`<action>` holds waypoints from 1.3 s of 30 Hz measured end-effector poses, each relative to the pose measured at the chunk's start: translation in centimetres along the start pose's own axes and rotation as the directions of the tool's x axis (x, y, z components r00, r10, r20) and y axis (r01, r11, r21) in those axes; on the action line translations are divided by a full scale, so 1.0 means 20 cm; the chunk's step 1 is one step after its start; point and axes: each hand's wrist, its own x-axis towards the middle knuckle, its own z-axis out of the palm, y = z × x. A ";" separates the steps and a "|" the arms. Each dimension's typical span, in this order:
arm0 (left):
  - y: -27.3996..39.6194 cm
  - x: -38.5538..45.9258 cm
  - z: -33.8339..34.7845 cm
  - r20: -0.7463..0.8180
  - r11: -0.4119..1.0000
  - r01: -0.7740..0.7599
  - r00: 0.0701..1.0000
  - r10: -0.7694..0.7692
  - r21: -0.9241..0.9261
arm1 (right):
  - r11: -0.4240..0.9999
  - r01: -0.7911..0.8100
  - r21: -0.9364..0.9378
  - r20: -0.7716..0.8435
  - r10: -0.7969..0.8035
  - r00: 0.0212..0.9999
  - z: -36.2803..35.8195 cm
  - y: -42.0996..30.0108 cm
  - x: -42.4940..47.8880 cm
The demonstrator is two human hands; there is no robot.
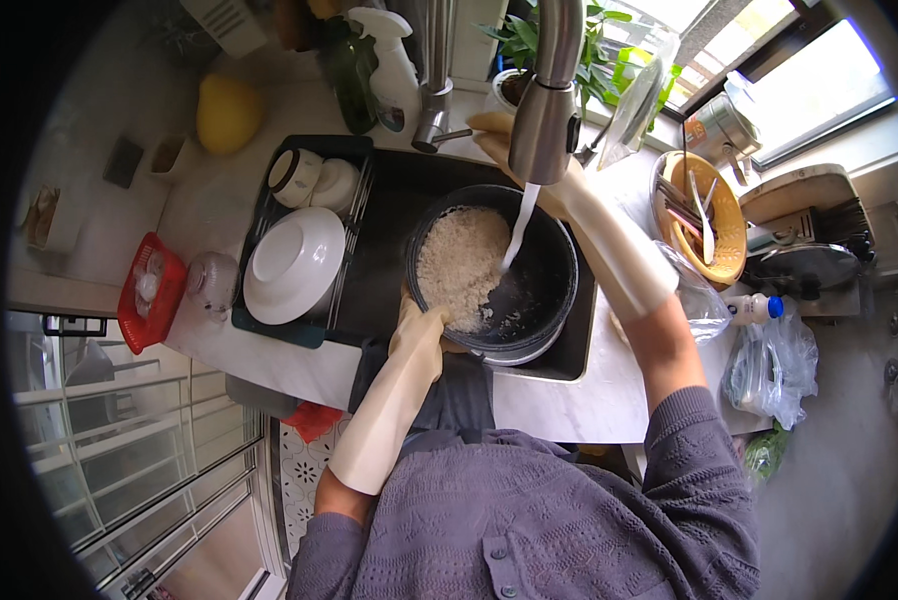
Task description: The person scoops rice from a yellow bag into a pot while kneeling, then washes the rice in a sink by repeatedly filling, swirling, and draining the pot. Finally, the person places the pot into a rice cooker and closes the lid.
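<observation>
A dark inner pot (543,300) stands in the black sink, with pale uncooked rice (460,262) heaped on its left side. Water (522,225) runs into it from the metal pull-down faucet head (545,135). My left hand (419,326), in a cream rubber glove, grips the pot's near-left rim. Gloved the same way, my right hand (498,139) reaches behind the faucet head with its fingers apart beside the faucet lever (453,136). The faucet head hides part of that hand, and whether it touches the lever is unclear.
Left of the pot, a dish rack (278,330) holds a white bowl (295,259) and cups. A spray bottle (390,71) and a potted plant (520,37) stand behind the sink. To the right are a yellow utensil basket (730,255) and plastic bags (771,367).
</observation>
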 end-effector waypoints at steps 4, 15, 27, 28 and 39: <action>-0.03 0.03 0.04 0.018 0.996 -0.054 0.998 0.053 0.064 | 0.581 -0.542 0.608 0.114 0.612 0.783 -0.01 -0.23 -0.33; -0.10 0.06 0.17 0.043 0.996 -0.059 0.997 0.056 0.069 | 0.679 -0.649 -0.343 -0.323 0.563 0.761 0.18 0.08 -0.65; -0.16 0.12 0.18 0.144 0.988 -0.089 0.987 0.070 0.126 | 0.573 -0.781 0.249 0.003 0.806 0.592 0.40 0.08 -0.55; -0.16 0.12 0.18 0.143 0.987 -0.089 0.987 0.070 0.131 | 0.549 -0.783 0.294 -0.018 0.822 0.569 0.41 0.08 -0.56; -0.12 0.12 0.16 0.177 0.993 -0.117 0.978 0.111 0.025 | 0.229 -0.627 0.745 0.168 0.845 0.508 0.32 0.15 -0.59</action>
